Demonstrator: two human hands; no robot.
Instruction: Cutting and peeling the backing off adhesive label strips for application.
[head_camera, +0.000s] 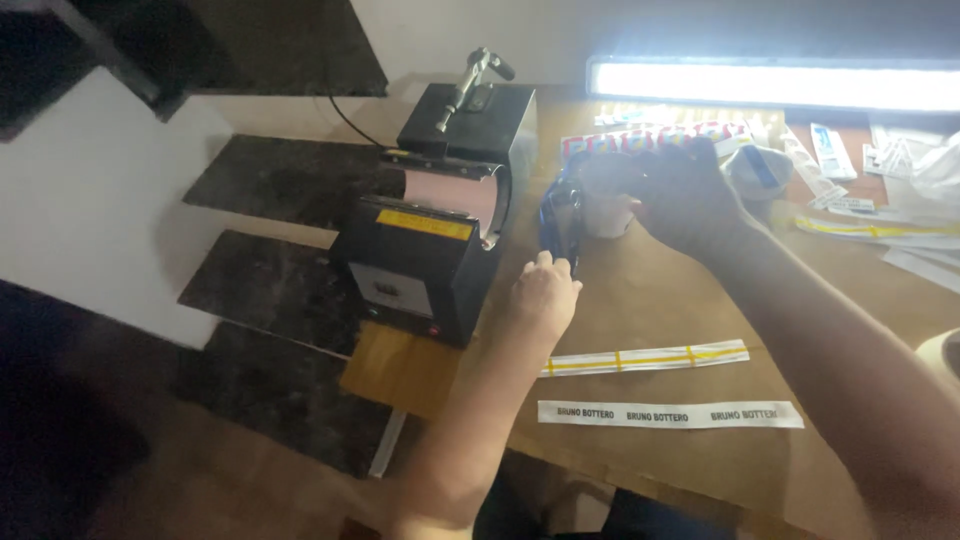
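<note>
While my right hand (690, 195) wraps the white mug (606, 205), my left hand (545, 295) pinches the dark blue scissors (560, 222)

From here I judge the step to be work on the mug at the wooden table (660, 300), just right of the black mug heat press (440, 230). My right fingers are curled closed around the mug's far side; my left thumb and fingers close lightly on the scissors' lower end, though I cannot tell how firmly. I'd steady the mug upright, keep the blades away from the press's pink pad (455, 190), and leave the printed paper strips (645, 358) flat nearby
</note>
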